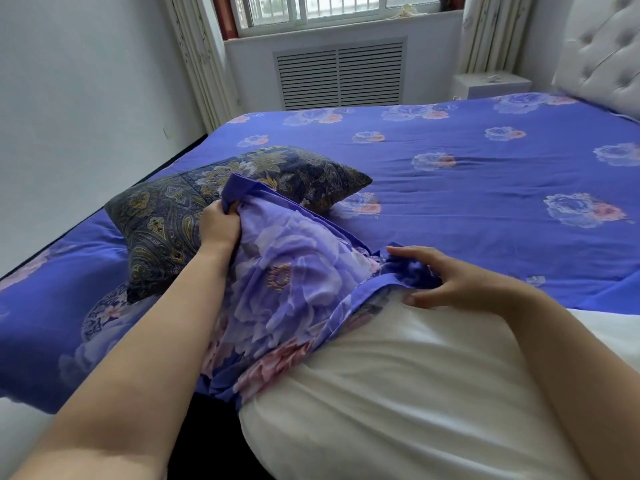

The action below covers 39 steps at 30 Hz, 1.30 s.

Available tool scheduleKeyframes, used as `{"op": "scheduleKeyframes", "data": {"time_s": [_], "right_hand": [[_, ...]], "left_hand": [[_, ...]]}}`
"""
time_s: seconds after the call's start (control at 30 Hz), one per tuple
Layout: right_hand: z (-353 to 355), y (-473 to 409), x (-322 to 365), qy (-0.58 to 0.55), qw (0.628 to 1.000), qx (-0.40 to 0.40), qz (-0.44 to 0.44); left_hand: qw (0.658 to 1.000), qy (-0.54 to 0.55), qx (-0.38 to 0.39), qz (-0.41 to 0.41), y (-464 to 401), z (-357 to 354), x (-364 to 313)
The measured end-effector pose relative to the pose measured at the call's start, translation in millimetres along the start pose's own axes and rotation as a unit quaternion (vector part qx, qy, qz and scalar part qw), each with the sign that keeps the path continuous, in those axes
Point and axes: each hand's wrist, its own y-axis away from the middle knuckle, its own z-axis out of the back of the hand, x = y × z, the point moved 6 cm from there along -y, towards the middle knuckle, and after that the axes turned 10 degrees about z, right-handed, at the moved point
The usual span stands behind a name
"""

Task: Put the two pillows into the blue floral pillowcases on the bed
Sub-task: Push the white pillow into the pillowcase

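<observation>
A white pillow (398, 393) lies at the near edge of the bed, its far end inside a blue floral pillowcase (294, 278). My left hand (218, 223) grips the far corner of the pillowcase, bunching the cloth. My right hand (446, 282) lies with fingers spread at the pillowcase's open hem, on top of the white pillow, fingertips touching the blue edge. A dark navy pillow with gold paisley (214, 199) sits behind and left of the pillowcase. Another patterned cloth (104, 313) peeks out under that pillow.
The bed is covered by a blue floral sheet (485, 174). A tufted white headboard (602, 53) stands at the right, a white nightstand (491, 84) beside it. A window, radiator grille (341, 76) and curtains lie beyond. A white wall runs along the left.
</observation>
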Motion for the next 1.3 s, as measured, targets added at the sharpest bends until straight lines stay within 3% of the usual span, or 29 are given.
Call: {"op": "scheduleKeyframes", "data": {"time_s": [0.07, 0.17, 0.2, 0.27, 0.33, 0.4, 0.5, 0.6, 0.67, 0.73, 0.8, 0.9, 1.0, 1.13, 1.23, 1.3], "right_hand": [[3.8, -3.6, 2.4, 0.108, 0.991, -0.079, 0.019], [9.6, -5.8, 22.7, 0.283, 0.915, -0.275, 0.083], [11.3, -4.7, 30.4, 0.278, 0.896, -0.327, 0.116], [15.9, -8.0, 50.1, 0.139, 0.900, -0.385, 0.150], [11.8, -18.8, 68.8, -0.034, 0.923, -0.355, 0.145], [-4.1, -29.7, 89.1, -0.120, 0.947, -0.264, 0.139], [-20.8, -26.3, 104.7, -0.021, 0.987, -0.100, 0.125], [-12.3, 1.2, 87.7, 0.135, 0.986, -0.010, 0.094], [-3.8, 20.9, 70.1, 0.134, 0.988, -0.004, 0.074], [-1.7, 33.1, 50.0, 0.125, 0.991, -0.015, 0.050], [-4.4, 38.6, 34.3, 0.159, 0.986, -0.029, 0.046], [-8.1, 39.1, 9.5, 0.228, 0.973, -0.032, 0.007], [-9.4, 43.0, -10.5, 0.212, 0.970, 0.061, -0.099], [-8.5, 33.2, -1.6, 0.229, 0.952, 0.140, -0.150], [22.2, 5.8, 12.8, 0.214, 0.962, 0.113, -0.128], [57.8, -23.6, 22.0, 0.303, 0.946, 0.056, -0.099]], "left_hand": [[1.000, 0.017, -0.008, 0.006, -2.7, 2.7, 2.5], [0.999, 0.032, -0.014, 0.023, -6.0, 3.2, 3.3], [0.999, 0.030, -0.013, 0.026, -7.6, 2.3, 2.4], [0.998, 0.046, -0.005, 0.043, -16.3, 2.7, 3.5], [0.995, 0.072, 0.010, 0.072, -29.5, 3.3, 9.3], [0.991, 0.077, 0.032, 0.102, -38.8, 4.5, 17.0], [0.973, 0.166, 0.078, 0.140, -46.7, 1.3, 27.9], [0.966, 0.178, 0.113, 0.151, -46.8, -13.3, 40.0], [0.957, 0.206, 0.146, 0.146, -43.1, -27.9, 39.6], [0.970, 0.146, 0.143, 0.133, -42.4, -37.3, 38.9], [0.979, 0.097, 0.132, 0.123, -46.6, -43.2, 42.8], [0.977, 0.119, 0.138, 0.110, -47.9, -49.4, 47.1], [0.984, 0.077, 0.116, 0.107, -45.1, -53.7, 53.2], [0.986, 0.058, 0.108, 0.115, -46.6, -57.1, 56.0], [0.978, 0.071, 0.126, 0.150, -49.0, -51.1, 62.1], [0.969, 0.089, 0.138, 0.182, -47.3, -39.4, 70.0]]}}
